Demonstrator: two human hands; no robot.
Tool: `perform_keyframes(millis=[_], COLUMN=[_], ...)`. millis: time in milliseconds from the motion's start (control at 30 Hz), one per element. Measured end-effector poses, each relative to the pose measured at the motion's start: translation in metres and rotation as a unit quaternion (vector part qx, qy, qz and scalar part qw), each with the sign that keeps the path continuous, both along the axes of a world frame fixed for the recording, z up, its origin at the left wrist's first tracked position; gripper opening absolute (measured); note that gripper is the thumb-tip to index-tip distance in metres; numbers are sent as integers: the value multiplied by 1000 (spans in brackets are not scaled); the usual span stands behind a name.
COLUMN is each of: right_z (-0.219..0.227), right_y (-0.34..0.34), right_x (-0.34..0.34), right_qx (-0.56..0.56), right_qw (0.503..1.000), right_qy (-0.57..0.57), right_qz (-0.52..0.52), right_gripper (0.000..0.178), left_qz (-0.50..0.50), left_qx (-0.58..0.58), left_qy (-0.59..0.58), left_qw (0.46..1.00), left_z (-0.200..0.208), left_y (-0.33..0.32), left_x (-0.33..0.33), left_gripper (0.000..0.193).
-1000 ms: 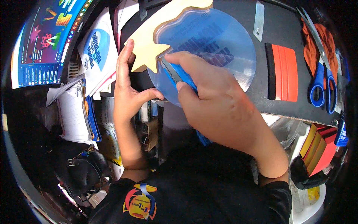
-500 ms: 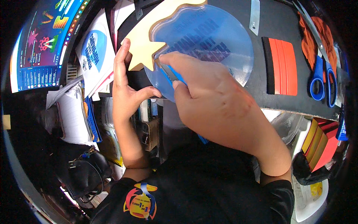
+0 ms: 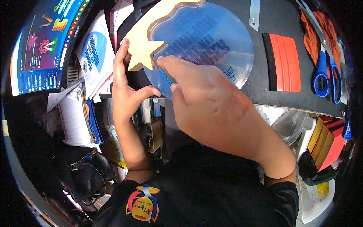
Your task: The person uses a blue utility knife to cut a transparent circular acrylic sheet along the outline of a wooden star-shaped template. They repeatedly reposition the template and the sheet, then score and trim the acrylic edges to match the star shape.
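A round, clear bluish plate (image 3: 240,53) with dark blue lettering lies on the black table, a pale yellow star-shaped piece (image 3: 144,53) along its left edge. My right hand (image 3: 215,92) is closed around a slim blue cutter (image 3: 165,77), index finger stretched along it toward the inner corner beside the star. The hand covers most of the cutter and its tip. At the star's lower left, my left hand (image 3: 126,89) is open, thumb and fingers apart. Its fingertips are by the star's left point and its thumb is near the plate's lower edge.
To the right lie a red squeegee (image 3: 286,63) with a black edge, blue-handled scissors (image 3: 321,77) and an orange cloth (image 3: 329,32). A metal ruler (image 3: 254,15) lies at the back. Printed sheets (image 3: 92,53) and a lit screen (image 3: 45,45) are on the left.
The whole view has shifted slightly. My right hand and the cutter have turned a little at the plate's edge, and less of the cutter shows. My left hand keeps its place beside the star.
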State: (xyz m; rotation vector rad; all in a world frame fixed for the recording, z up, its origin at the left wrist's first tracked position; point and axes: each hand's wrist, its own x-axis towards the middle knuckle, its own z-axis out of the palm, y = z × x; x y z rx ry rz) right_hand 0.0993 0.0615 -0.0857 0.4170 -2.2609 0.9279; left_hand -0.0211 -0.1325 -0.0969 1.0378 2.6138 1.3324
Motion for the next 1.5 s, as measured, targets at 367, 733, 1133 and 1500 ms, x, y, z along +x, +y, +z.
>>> perform_keyframes(millis=[367, 733, 1133, 1500], right_z=[4, 5, 13, 13], right_y=[-4, -2, 1, 6], right_x=[7, 4, 5, 6], right_qx=[-99, -109, -212, -154], right_qw=[993, 990, 959, 972], right_qy=[-54, -61, -174, -171], right_qz=[46, 63, 67, 53], right_gripper=[34, 23, 21, 32], left_qz=[-4, -5, -1, 0], left_qx=[1, -9, 0, -8], left_qy=[8, 14, -1, 7], left_qw=[1000, 1000, 1000, 1000], left_z=[-1, 0, -1, -1], left_y=[0, -1, -2, -2], left_x=[-1, -1, 0, 0], left_gripper=[133, 132, 132, 129])
